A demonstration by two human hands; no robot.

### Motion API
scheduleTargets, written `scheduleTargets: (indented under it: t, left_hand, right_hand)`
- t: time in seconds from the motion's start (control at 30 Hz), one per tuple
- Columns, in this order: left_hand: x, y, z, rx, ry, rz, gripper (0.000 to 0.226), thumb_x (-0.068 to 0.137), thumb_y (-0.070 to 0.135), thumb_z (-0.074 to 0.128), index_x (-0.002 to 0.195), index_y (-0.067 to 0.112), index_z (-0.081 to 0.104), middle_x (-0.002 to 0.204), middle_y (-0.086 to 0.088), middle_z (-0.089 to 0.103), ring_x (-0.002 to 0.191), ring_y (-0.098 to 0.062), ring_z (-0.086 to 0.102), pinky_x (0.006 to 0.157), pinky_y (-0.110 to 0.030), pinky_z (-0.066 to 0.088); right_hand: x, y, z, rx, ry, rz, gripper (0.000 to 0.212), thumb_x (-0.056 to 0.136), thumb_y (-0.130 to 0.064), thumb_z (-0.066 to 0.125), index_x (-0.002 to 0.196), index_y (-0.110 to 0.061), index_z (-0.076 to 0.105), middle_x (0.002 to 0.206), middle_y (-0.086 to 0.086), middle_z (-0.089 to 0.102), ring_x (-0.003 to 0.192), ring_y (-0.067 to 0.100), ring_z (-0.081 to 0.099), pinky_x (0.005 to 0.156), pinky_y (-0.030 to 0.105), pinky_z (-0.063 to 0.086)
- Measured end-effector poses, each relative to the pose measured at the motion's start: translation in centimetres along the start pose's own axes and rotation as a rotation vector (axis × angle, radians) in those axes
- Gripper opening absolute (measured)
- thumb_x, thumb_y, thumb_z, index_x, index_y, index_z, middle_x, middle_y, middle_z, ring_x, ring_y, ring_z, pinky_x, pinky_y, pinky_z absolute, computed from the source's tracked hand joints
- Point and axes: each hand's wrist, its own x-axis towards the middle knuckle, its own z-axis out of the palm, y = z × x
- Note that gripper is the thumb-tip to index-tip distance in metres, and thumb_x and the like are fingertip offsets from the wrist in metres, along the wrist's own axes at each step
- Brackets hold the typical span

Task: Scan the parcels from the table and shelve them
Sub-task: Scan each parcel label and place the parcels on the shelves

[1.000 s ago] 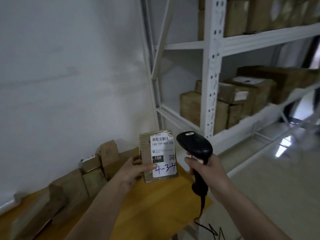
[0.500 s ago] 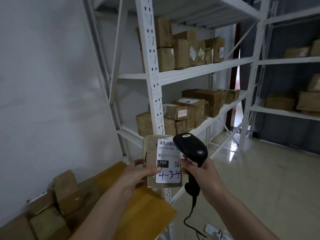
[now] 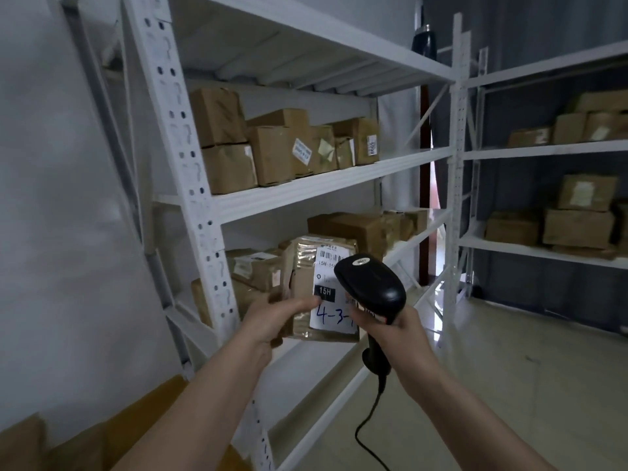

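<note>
Parcel [image 3: 306, 290]: flat brown packet with a white label, printed barcode at the top, black "15H" block, blue handwritten "4-3-" with the rest hidden; held upright in front of the lower shelf of the white metal rack [image 3: 190, 185], clear of the desk. Left hand [image 3: 272, 317]: grip closed on the parcel's left edge, thumb lying across the label just beside the "15H" block. Right hand [image 3: 394, 329]: grip closed round the handle of a black barcode scanner [image 3: 372, 283], whose head overlaps the label's right side; black cable [image 3: 368, 433] trails down from the handle toward the floor. Rack, middle shelf: a row of brown cartons [image 3: 278, 147], several stacked, some with white labels. Rack, lower shelf: more brown parcels [image 3: 353, 229] behind and beside the held one. Second rack [image 3: 543, 151] at right: cartons on two shelves. Desk [image 3: 149, 409]: yellow top, bottom-left corner, with blurred brown parcels [image 3: 20, 443] on it.
</note>
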Motion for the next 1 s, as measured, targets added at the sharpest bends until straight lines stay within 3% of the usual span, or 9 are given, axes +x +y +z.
scheduleTargets:
  t: [0.1,0.17,0.23,0.3,0.37,0.47,0.73,0.9,1.0]
  left_hand:
    - [2.8,1.0,4.1,-0.069,0.008,0.009,0.077,0.044,0.027,0.094,0.113,0.011,0.066,0.094,-0.010,0.076,0.087,-0.028,0.073,0.078,-0.038,0.057]
    - [4.7,1.3,6.8,-0.098,0.013,0.016,0.086,0.041,0.029,0.095,0.119,0.011,0.063,0.097,-0.011,0.076,0.085,-0.027,0.074,0.072,-0.035,0.057]
    - [6.2,1.6,9.1,-0.088,0.008,0.026,0.084,0.045,0.032,0.093,0.121,0.014,0.062,0.097,-0.008,0.076,0.084,-0.023,0.074,0.070,-0.032,0.057]
    - [7.4,2.0,11.2,-0.068,-0.014,0.046,0.062,0.064,0.024,0.087,0.120,0.014,0.063,0.095,-0.007,0.076,0.082,-0.020,0.074,0.069,-0.031,0.055]
    - [8.5,2.2,13.1,-0.028,-0.051,0.067,0.054,0.070,0.018,0.084,0.120,0.012,0.063,0.095,-0.007,0.076,0.084,-0.020,0.073,0.079,-0.033,0.056]
    - [10.1,2.4,15.3,0.026,-0.044,0.103,0.069,0.054,0.023,0.087,0.118,0.014,0.063,0.096,-0.006,0.076,0.088,-0.021,0.073,0.092,-0.039,0.055]
    - [15.3,3.7,18.0,0.064,-0.116,0.135,0.086,0.039,0.029,0.090,0.119,0.016,0.062,0.103,-0.007,0.075,0.096,-0.028,0.071,0.096,-0.049,0.052]
    - [18.0,6.6,17.9,0.160,-0.074,0.198,0.127,0.033,0.043,0.089,0.146,0.023,0.035,0.126,-0.001,0.062,0.099,-0.020,0.069,0.088,-0.046,0.057]
    - [19.5,8.7,18.1,0.231,-0.114,0.253,0.127,0.041,0.048,0.092,0.150,0.033,0.027,0.136,-0.001,0.054,0.108,-0.020,0.063,0.085,-0.037,0.056]
  right_hand:
    - [3.1,0.2,-3.5,-0.019,0.001,-0.014,0.031,0.084,-0.008,0.071,0.100,-0.034,0.066,0.092,-0.013,0.075,0.091,0.000,0.067,0.070,0.013,0.049]
    - [5.1,0.4,-5.7,-0.022,0.004,-0.020,0.033,0.083,-0.008,0.072,0.099,-0.036,0.065,0.093,-0.016,0.074,0.092,0.000,0.067,0.074,0.016,0.049]
    - [6.9,0.4,-7.8,-0.021,0.003,-0.016,0.032,0.083,-0.008,0.072,0.098,-0.036,0.065,0.091,-0.017,0.074,0.090,-0.001,0.067,0.072,0.014,0.049]
    - [8.6,0.5,-9.8,-0.030,0.009,-0.015,0.030,0.083,-0.009,0.073,0.105,-0.030,0.067,0.093,-0.013,0.075,0.091,0.002,0.068,0.068,0.011,0.050]
    - [10.1,0.8,-11.7,-0.037,0.034,-0.011,0.032,0.082,-0.010,0.073,0.110,-0.024,0.067,0.096,-0.008,0.074,0.093,0.005,0.068,0.066,0.010,0.049]
    - [12.0,1.1,-13.6,-0.031,0.062,0.001,0.030,0.083,-0.006,0.071,0.110,-0.018,0.066,0.097,-0.003,0.073,0.091,0.006,0.068,0.064,0.009,0.050]
    - [17.0,3.0,-15.9,0.004,0.159,-0.010,0.030,0.081,0.001,0.071,0.108,-0.012,0.069,0.094,0.001,0.075,0.088,0.013,0.071,0.067,0.016,0.053]
    - [20.8,2.3,-15.4,0.025,0.187,-0.056,0.024,0.080,-0.003,0.072,0.099,-0.017,0.070,0.086,-0.004,0.076,0.085,0.010,0.071,0.069,0.017,0.054]
    - [22.7,2.0,-15.5,0.037,0.236,-0.081,0.027,0.079,-0.004,0.074,0.100,-0.019,0.070,0.088,-0.005,0.076,0.089,0.012,0.071,0.076,0.024,0.053]
